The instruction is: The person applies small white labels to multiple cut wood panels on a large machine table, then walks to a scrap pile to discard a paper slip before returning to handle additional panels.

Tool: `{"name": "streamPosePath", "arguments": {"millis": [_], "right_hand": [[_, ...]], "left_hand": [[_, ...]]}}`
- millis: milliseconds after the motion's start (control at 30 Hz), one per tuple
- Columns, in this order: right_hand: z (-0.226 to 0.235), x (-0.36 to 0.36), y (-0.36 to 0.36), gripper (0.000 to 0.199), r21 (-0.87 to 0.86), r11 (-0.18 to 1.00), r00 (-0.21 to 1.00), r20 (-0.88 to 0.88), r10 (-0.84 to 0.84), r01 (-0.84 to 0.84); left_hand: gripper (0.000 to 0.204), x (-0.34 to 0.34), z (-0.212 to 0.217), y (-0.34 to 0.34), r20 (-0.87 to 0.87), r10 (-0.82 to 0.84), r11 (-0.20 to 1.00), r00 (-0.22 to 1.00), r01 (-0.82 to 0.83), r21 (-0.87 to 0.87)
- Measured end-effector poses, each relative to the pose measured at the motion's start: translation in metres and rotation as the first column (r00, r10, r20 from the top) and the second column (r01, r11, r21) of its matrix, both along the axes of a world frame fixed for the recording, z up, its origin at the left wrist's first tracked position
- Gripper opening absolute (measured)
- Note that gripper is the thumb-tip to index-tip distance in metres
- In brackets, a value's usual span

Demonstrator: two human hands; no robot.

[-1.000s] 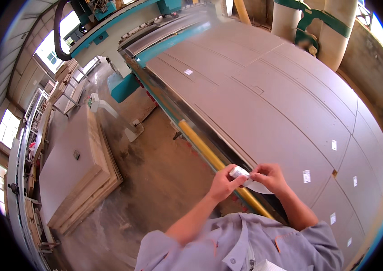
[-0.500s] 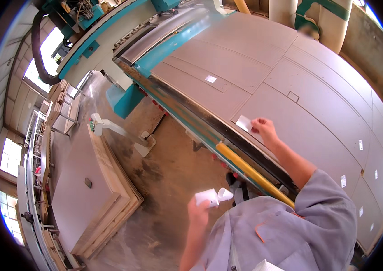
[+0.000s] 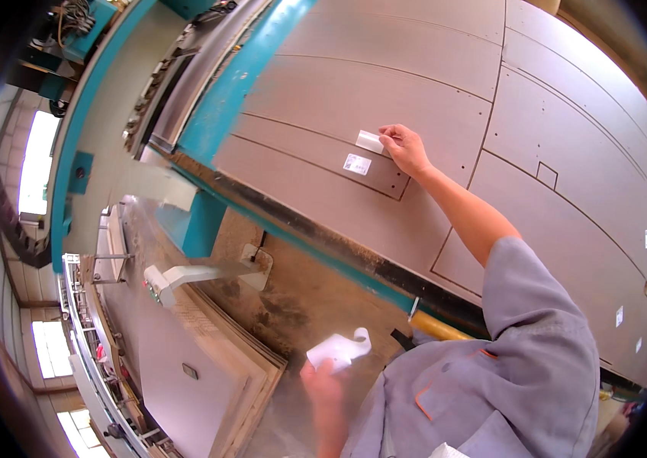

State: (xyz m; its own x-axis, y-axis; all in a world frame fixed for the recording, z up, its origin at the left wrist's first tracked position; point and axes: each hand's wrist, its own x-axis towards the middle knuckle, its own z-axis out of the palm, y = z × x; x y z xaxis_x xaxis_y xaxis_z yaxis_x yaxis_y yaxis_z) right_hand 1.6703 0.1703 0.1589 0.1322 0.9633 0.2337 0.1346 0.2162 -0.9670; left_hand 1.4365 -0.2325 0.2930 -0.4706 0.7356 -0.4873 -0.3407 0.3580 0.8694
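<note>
**Label going onto cut panel**

Right hand (image 3: 406,148) is stretched out over the big brown board (image 3: 430,91) on the machine bed, fingertips pinching a small white label (image 3: 370,140) — one edge of it sits against the board surface. A second label (image 3: 357,163), already stuck flat, lies just beside it on the same narrow cut piece.

Left hand (image 3: 322,385) is low, close to the body, gripping a white strip of label backing (image 3: 337,351) — its free end curls up. The hand is blurred, so the finger detail is unclear.

More small white labels (image 3: 619,315) dot the panels on the right. Teal machine frame (image 3: 243,76) runs along the board's far-left edge. A stack of boards (image 3: 201,366) sits on the floor to the left, below the bed.
</note>
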Motion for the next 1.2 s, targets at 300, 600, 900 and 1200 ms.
{"name": "streamPosePath", "arguments": {"millis": [300, 600, 900, 1200], "right_hand": [[0.014, 0.181, 0.045, 0.010, 0.356, 0.804, 0.731, 0.346, -0.587, 0.477], [0.021, 0.115, -0.030, 0.050, 0.114, 0.980, 0.413, 0.910, -0.038, -0.162], [0.050, 0.125, -0.096, 0.062, -0.169, 0.974, 0.433, 0.875, 0.218, -0.149], [0.155, 0.019, -0.173, 0.041, 0.361, 0.823, 0.861, 0.431, 0.270, -0.438]], "left_hand": [[0.027, -0.007, -0.006, 0.116, 0.026, -0.117, 0.989, 0.993, 0.119, -0.092], [0.031, 0.029, 0.017, 0.215, 0.048, -0.331, 0.942, 0.943, 0.327, 0.073], [0.031, 0.037, 0.015, 0.222, 0.121, -0.475, 0.859, 0.871, 0.430, 0.277], [0.032, 0.056, 0.038, 0.192, -0.095, -0.528, 0.830, 0.844, 0.537, 0.152]]}}
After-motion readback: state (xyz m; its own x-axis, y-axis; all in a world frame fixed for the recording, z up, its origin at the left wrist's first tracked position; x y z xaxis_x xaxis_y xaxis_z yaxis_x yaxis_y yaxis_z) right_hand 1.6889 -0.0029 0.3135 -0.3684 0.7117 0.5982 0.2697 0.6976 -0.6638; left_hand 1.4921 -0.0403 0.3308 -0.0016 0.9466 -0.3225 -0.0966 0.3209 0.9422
